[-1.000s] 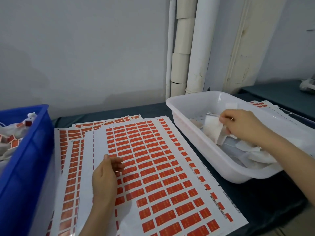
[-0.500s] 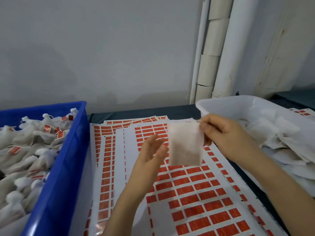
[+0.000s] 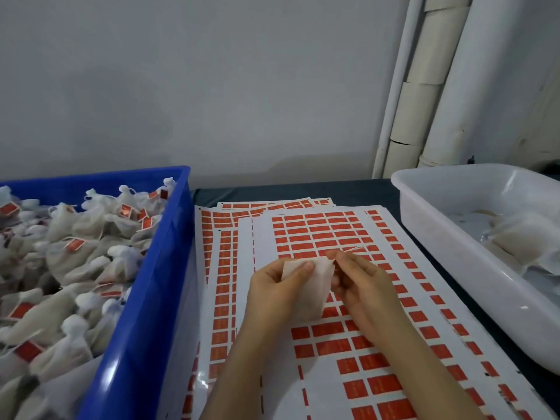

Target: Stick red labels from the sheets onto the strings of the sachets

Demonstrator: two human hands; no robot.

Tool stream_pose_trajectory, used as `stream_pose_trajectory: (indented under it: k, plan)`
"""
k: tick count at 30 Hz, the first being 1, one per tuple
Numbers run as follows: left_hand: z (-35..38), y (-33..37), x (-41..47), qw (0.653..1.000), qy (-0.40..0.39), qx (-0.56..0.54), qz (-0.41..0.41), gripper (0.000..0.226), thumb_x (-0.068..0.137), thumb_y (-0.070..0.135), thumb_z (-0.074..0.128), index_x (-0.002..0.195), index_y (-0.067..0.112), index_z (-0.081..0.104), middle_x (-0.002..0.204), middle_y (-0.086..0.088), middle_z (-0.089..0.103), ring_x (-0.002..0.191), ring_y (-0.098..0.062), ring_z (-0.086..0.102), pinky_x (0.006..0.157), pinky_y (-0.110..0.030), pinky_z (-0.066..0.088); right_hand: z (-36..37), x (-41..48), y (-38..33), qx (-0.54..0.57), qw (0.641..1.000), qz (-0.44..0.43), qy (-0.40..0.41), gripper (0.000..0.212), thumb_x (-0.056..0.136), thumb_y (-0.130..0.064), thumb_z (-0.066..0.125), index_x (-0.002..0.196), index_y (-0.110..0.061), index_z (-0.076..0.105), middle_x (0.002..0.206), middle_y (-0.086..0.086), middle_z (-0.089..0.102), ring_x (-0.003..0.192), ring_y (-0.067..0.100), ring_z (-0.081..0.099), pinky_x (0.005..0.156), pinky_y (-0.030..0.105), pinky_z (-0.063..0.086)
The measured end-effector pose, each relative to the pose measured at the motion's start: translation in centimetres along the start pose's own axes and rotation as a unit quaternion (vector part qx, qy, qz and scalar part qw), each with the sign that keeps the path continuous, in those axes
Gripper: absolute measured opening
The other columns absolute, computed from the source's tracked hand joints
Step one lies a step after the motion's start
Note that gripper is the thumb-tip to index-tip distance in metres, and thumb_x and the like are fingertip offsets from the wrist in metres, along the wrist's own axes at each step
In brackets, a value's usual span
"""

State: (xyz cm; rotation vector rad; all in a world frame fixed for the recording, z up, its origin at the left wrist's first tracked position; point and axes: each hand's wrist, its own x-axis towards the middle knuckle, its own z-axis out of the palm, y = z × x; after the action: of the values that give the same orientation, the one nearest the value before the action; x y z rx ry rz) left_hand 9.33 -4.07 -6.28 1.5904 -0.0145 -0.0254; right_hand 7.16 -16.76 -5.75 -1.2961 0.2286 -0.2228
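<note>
A white sachet [image 3: 312, 291] is held above the label sheets. My left hand [image 3: 272, 286] grips its upper left part, thumb on the front. My right hand [image 3: 360, 280] pinches at the sachet's top right corner, where a thin string [image 3: 351, 249] loops upward. White sheets of red labels [image 3: 321, 234] lie stacked on the table under both hands; the top sheet has bare gaps where labels are gone.
A blue crate [image 3: 157, 277] at the left is full of tied sachets with red labels. A white tub [image 3: 448, 234] at the right holds flat unlabelled sachets. White pipes [image 3: 436, 95] stand against the grey wall behind.
My right hand took a sachet out of the white tub and brought it over the sheets. My left hand left the sheet and gripped the sachet. Both hands have come lower and closer.
</note>
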Motion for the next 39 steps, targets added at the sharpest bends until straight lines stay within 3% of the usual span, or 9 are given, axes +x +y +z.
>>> stream_pose_trajectory:
  k: [5, 10, 12, 16, 20, 25, 28, 33, 39]
  plan:
    - [0.6, -0.1, -0.3, 0.998, -0.051, 0.032, 0.027, 0.002, 0.077, 0.040, 0.071, 0.078, 0.039, 0.070, 0.080, 0.030, 0.065, 0.079, 0.011, 0.059, 0.048, -0.005, 0.044, -0.2, -0.3, 0.3, -0.001, 0.999, -0.021, -0.024, 0.020, 0.066, -0.035, 0.064, 0.077, -0.023, 0.074, 0.070, 0.000, 0.068, 0.065, 0.014, 0.066, 0.062, 0.017, 0.052]
    - [0.9, -0.2, -0.2, 0.999, -0.030, 0.028, 0.010, 0.005, 0.075, 0.037, 0.075, 0.074, 0.035, 0.070, 0.075, 0.024, 0.067, 0.076, -0.009, 0.064, 0.048, -0.009, 0.046, -0.3, -0.2, 0.7, -0.001, 0.999, -0.029, -0.034, 0.019, 0.066, -0.036, 0.063, 0.074, -0.022, 0.073, 0.067, 0.004, 0.063, 0.065, 0.017, 0.060, 0.068, 0.022, 0.056]
    - [0.9, -0.3, -0.2, 0.999, -0.021, 0.023, 0.007, 0.006, 0.075, 0.037, 0.074, 0.074, 0.033, 0.069, 0.074, 0.022, 0.066, 0.078, -0.011, 0.061, 0.044, -0.006, 0.043, -0.4, -0.2, 0.7, 0.006, 0.999, -0.025, -0.042, 0.019, 0.068, -0.035, 0.061, 0.072, -0.020, 0.072, 0.068, 0.008, 0.061, 0.068, 0.023, 0.058, 0.073, 0.025, 0.057]
    - [0.8, -0.2, -0.2, 0.999, -0.026, 0.016, 0.016, 0.006, 0.079, 0.034, 0.071, 0.074, 0.031, 0.070, 0.080, 0.020, 0.067, 0.083, -0.012, 0.059, 0.044, -0.007, 0.043, -0.8, -0.1, 0.7, 0.030, 0.997, -0.018, -0.067, 0.019, 0.073, -0.033, 0.057, 0.072, -0.019, 0.071, 0.053, 0.002, 0.050, 0.054, 0.015, 0.049, 0.078, 0.026, 0.055]
    - [0.6, -0.3, -0.1, 0.999, -0.019, 0.027, 0.007, 0.006, 0.077, 0.034, 0.072, 0.074, 0.030, 0.070, 0.083, 0.018, 0.067, 0.083, -0.011, 0.060, 0.051, -0.012, 0.045, -1.1, 0.0, 0.2, 0.063, 0.993, -0.019, -0.098, 0.024, 0.076, -0.033, 0.053, 0.077, -0.021, 0.073, 0.060, 0.001, 0.061, 0.049, 0.010, 0.051, 0.055, 0.017, 0.049]
    - [0.2, -0.3, -0.2, 0.997, -0.033, 0.065, 0.024, 0.004, 0.078, 0.033, 0.071, 0.077, 0.030, 0.068, 0.080, 0.018, 0.068, 0.077, -0.009, 0.064, 0.049, -0.008, 0.047, -1.9, 0.4, -0.6, 0.126, 0.986, -0.046, -0.103, 0.046, 0.097, -0.012, 0.037, 0.060, -0.022, 0.062, 0.058, 0.001, 0.053, 0.044, 0.009, 0.045, 0.047, 0.015, 0.044]
    - [0.2, -0.3, -0.3, 0.996, -0.058, 0.066, 0.035, 0.007, 0.084, 0.030, 0.066, 0.080, 0.036, 0.068, 0.086, 0.022, 0.067, 0.081, -0.005, 0.064, 0.051, -0.007, 0.047, -2.2, 0.4, -0.8, 0.133, 0.985, -0.060, -0.094, 0.049, 0.098, -0.005, 0.034, 0.060, -0.023, 0.058, 0.056, 0.000, 0.049, 0.042, 0.009, 0.041, 0.045, 0.015, 0.042]
    - [0.1, -0.4, -0.6, 0.985, -0.110, 0.102, 0.087, 0.008, 0.084, 0.038, 0.064, 0.080, 0.045, 0.066, 0.086, 0.043, 0.059, 0.088, 0.022, 0.051, 0.054, 0.004, 0.039, -2.0, 0.2, -0.4, 0.028, 0.990, -0.082, -0.114, 0.040, 0.095, -0.013, 0.041, 0.061, -0.026, 0.058, 0.057, 0.001, 0.050, 0.044, 0.011, 0.043, 0.048, 0.017, 0.043]
    - [0.1, -1.0, -0.2, 0.976, -0.102, 0.156, 0.110, 0.013, 0.084, 0.043, 0.061, 0.072, 0.037, 0.062, 0.072, 0.031, 0.062, 0.075, 0.012, 0.058, 0.052, 0.000, 0.041, -2.0, 0.0, -0.6, 0.041, 0.993, -0.085, -0.078, 0.030, 0.090, -0.020, 0.045, 0.063, -0.025, 0.056, 0.057, 0.001, 0.049, 0.045, 0.010, 0.042, 0.047, 0.015, 0.042]
